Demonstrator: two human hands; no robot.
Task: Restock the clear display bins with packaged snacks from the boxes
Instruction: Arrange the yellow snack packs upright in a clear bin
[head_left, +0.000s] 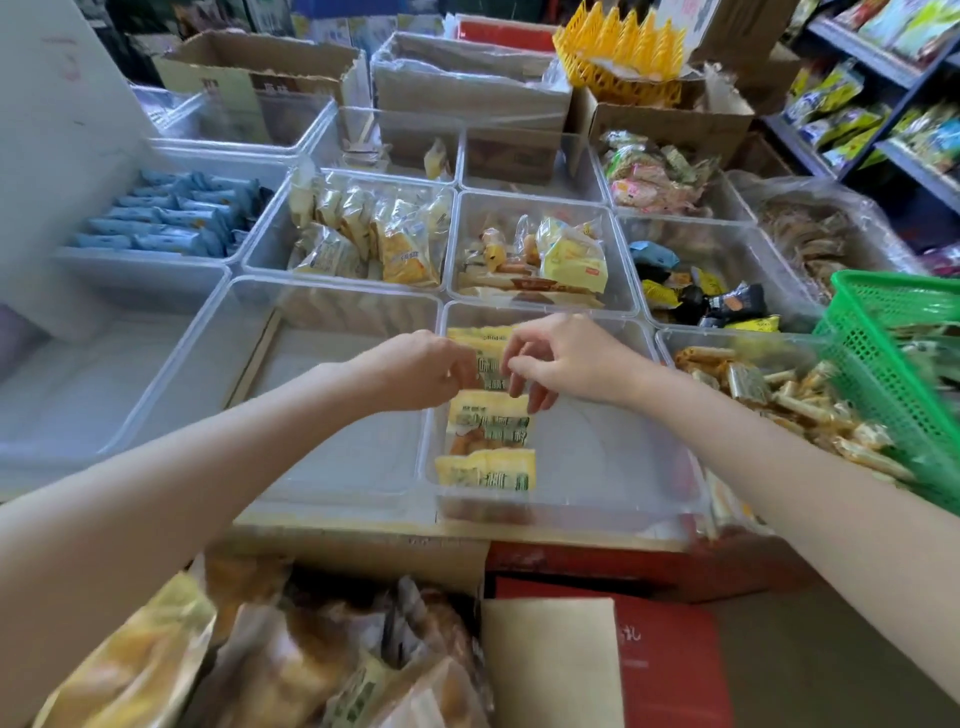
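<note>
A clear display bin (623, 467) in the near row holds three yellow-and-green snack packets in a line along its left side. Both my hands hover over the farthest packet (491, 358). My left hand (421, 369) pinches its left edge with curled fingers. My right hand (561, 361) has its fingers curled down onto the packet's right edge. The middle packet (488, 421) and the nearest packet (485, 470) lie flat below. An open box (291, 654) of the same bagged snacks sits at the bottom left.
An empty clear bin (322, 395) sits to the left. Other bins hold blue packets (166, 218), yellow bags (363, 234) and wrapped bars (769, 395). A green basket (898, 374) stands at the right, cardboard boxes (467, 88) behind, shelves (883, 104) at far right.
</note>
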